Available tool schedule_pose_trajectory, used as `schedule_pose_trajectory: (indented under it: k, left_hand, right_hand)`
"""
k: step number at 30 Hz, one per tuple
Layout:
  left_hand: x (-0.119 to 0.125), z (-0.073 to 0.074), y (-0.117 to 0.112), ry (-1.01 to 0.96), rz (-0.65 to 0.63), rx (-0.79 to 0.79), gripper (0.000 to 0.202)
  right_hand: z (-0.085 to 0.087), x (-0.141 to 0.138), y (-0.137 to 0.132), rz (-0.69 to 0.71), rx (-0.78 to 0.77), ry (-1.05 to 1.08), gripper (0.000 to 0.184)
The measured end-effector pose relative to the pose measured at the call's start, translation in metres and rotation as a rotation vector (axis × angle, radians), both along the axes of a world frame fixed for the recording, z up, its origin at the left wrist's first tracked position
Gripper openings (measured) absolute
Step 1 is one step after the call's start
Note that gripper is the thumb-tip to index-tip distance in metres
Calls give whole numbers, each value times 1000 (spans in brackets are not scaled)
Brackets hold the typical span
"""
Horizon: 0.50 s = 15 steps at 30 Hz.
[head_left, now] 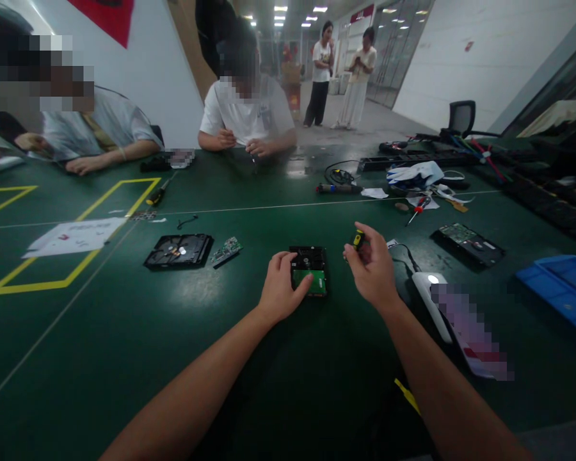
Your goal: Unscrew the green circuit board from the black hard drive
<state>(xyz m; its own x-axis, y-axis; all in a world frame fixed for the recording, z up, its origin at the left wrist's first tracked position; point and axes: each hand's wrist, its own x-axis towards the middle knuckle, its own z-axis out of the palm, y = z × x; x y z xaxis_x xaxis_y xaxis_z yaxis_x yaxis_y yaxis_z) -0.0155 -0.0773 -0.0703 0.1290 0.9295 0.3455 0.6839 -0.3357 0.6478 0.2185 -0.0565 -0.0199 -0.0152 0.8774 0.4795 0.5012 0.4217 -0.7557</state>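
Pinching a yellow-and-black tool (358, 239) between thumb and fingertips of the right hand (373, 266), right of centre in the frame; narrow in grip there, raised clear of the drive (311, 257). Cannot tell the shape of the tool's far end, hidden in the fingers. Resting the left hand (281, 286) on that same drive at the middle of the frame, with thumb and fingers spread wide, thumb over the green board (303, 280), fingers at the left edge. Lying flat on the green table (100, 346), board side up. Left of there, near one another, a loose board (227, 251) and a second drive (180, 250). To the right, beside the right forearm, a white device (429, 291) with a cable (408, 253) at its top, next to a blurred phone (475, 333). Farther right, a third drive (469, 244) and, at the right edge, a blue bin (559, 288). At upper right of centre, a red screwdriver (418, 206) near gloves (415, 173). Toward the left edge, paper (77, 236) across yellow tape (139, 182), below a yellow screwdriver (157, 194). Seated across the top left and top centre, two co-workers (247, 115); standing farther back, two people (322, 64).
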Motion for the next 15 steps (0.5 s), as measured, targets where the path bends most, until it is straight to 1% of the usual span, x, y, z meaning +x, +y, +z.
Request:
schedule_pose_trajectory:
  k: [1,2,4,5,7,9,13,15]
  left_hand:
    - [0,1,-2,23,-26,18,63]
    - [0,1,-4,48,-57,37,67]
    - [0,2,-7,77,-102,77,73]
    - [0,2,-8,91,-124,85,76]
    - [0,2,-8,102,-160,100,80]
    - [0,2,-8,124,-196,99,85]
    - [-1,1,-6,183,-261,60,99]
    - [-3,2,-6,206,-282,48,99]
  right_hand:
    - [7,-2,-2,-48,71,-15,51]
    - [12,-4,-4,-52,124,-40,48]
    - [18,-9,-4,-23,194,-94,45]
    - [19,-11,-4,-4,211,-114,44]
    - [13,-13,-1,41,224,-166,43]
    - [4,-12,0,57,222,-196,43]
    - [-14,-2,-3,51,191,-210,58]
    - [-19,4,-6,48,176,-207,62]
